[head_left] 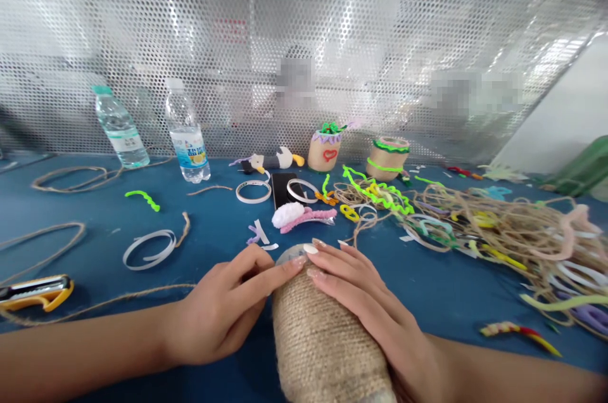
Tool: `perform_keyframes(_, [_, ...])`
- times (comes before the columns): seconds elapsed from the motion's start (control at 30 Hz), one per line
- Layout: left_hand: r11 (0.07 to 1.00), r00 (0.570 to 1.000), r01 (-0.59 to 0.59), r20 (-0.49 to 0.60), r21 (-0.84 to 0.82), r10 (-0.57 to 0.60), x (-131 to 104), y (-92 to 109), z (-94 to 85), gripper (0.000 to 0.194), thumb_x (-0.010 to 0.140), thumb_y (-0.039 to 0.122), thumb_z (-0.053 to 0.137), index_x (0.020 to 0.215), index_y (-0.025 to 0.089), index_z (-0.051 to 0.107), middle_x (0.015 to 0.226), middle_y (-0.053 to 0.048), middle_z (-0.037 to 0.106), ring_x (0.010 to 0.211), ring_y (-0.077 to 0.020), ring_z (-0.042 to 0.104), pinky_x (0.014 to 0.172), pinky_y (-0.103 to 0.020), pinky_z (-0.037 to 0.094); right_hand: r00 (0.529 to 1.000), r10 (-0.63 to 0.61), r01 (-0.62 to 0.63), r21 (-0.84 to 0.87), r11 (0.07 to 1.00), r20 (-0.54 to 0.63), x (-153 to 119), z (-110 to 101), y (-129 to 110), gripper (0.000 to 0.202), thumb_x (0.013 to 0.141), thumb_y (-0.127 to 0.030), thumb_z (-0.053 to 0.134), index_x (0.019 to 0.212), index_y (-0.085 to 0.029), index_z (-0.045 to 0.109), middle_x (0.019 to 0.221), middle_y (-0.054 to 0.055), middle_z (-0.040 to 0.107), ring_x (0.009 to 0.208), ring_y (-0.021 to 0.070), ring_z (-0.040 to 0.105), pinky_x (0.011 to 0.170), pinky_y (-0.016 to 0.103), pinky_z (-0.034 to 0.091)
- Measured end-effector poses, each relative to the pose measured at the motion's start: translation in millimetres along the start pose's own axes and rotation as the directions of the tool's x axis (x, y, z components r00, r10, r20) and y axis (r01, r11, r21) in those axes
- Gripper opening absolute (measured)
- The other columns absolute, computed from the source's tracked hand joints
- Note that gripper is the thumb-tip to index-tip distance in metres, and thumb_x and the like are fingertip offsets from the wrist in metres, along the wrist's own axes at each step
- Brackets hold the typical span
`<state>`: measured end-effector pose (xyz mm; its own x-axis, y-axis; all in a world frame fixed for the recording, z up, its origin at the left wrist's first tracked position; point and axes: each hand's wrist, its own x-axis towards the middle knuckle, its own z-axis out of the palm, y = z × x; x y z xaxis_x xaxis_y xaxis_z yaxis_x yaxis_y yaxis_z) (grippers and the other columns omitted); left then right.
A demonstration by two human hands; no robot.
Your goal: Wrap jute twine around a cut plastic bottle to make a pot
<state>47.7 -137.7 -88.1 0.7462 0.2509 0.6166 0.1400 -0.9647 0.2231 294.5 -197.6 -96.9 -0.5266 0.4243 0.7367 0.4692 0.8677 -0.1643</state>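
Observation:
A bottle wrapped in tan twine (pixel 318 333) lies at the bottom centre, tilted with one end away from me; clear plastic shows at that end. My right hand (pixel 365 295) curves over its right side, fingertips pressed against the far end. My left hand (pixel 232 301) is closed, its index finger touching the wrapped edge near the right fingertips. A strand of twine (pixel 137 294) runs across the table from the left and disappears behind the left hand. What lies inside its curled fingers is hidden.
A yellow utility knife (pixel 59 295) lies at left, below two water bottles (pixel 123 137). Two tape rolls (pixel 253 191), a phone (pixel 280 184) and a pink hair clip (pixel 308 218) lie ahead. Two twine-wrapped jars (pixel 324 159) stand behind; tangled twine (pixel 456 219) covers the right.

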Motion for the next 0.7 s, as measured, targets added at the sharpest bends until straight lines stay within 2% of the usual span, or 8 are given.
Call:
perform_keyframes(0.13, [0.999, 0.999, 0.046, -0.017, 0.024, -0.046, 1.8, 3.4, -1.5, 0.052, 0.089, 0.002, 0.038, 0.140, 0.012, 0.034, 0.105, -0.010, 0.053, 0.087, -0.0159, 0.056, 0.074, -0.027, 0.055, 0.999, -0.019, 0.020, 0.008, 1.000, -0.044, -0.2, 2.5, -0.9, 0.081, 0.086, -0.069, 0.030, 0.143, -0.012, 0.037, 0.144, 0.010, 0.047, 0.133, 0.0286, 0.043, 0.118, 0.042, 0.020])
perform_keyframes(0.27, [1.000, 0.999, 0.007, -0.034, 0.009, -0.007, 2.5, 2.5, -1.8, 0.048, 0.088, 0.000, 0.038, 0.135, 0.012, 0.040, 0.098, -0.008, 0.052, 0.081, -0.0146, 0.054, 0.070, -0.025, 0.054, 0.998, 0.001, 0.001, 0.042, 0.999, -0.057, 0.9, 2.6, -2.8, 0.078, 0.085, -0.069, 0.034, 0.142, -0.014, 0.039, 0.142, 0.010, 0.048, 0.133, 0.0295, 0.044, 0.117, 0.044, 0.022])
perform_keyframes(0.37, [1.000, 0.999, 0.003, -0.036, 0.004, -0.003, 1.6, 0.9, -1.7, 0.050, 0.087, -0.002, 0.037, 0.135, 0.013, 0.040, 0.096, -0.007, 0.050, 0.080, -0.0141, 0.053, 0.069, -0.024, 0.053, 0.999, 0.047, -0.049, 0.117, 0.992, 0.023, 2.3, -2.7, -1.8, 0.081, 0.082, -0.070, 0.041, 0.143, -0.017, 0.034, 0.145, 0.010, 0.043, 0.134, 0.0316, 0.041, 0.116, 0.048, 0.023])
perform_keyframes(0.5, [1.000, 1.000, 0.020, -0.022, -0.001, -0.020, 0.1, 0.3, -0.9, 0.053, 0.088, 0.000, 0.036, 0.139, 0.016, 0.038, 0.097, -0.007, 0.047, 0.078, -0.0139, 0.052, 0.066, -0.024, 0.052, 0.989, 0.002, -0.022, 0.137, 0.990, 0.148, 3.1, -10.7, 4.2, 0.083, 0.083, -0.069, 0.042, 0.146, -0.017, 0.028, 0.148, 0.011, 0.038, 0.138, 0.0331, 0.033, 0.116, 0.050, 0.022])
perform_keyframes(0.7, [0.989, 1.000, -0.010, -0.009, 0.149, 0.012, -0.5, 5.9, -1.4, 0.053, 0.088, 0.001, 0.036, 0.140, 0.014, 0.035, 0.098, -0.008, 0.050, 0.080, -0.0154, 0.051, 0.064, -0.024, 0.051, 0.991, -0.006, -0.012, 0.134, 0.991, 0.134, 2.4, -10.3, 4.6, 0.082, 0.084, -0.068, 0.040, 0.146, -0.016, 0.027, 0.148, 0.011, 0.036, 0.137, 0.0319, 0.033, 0.117, 0.049, 0.018])
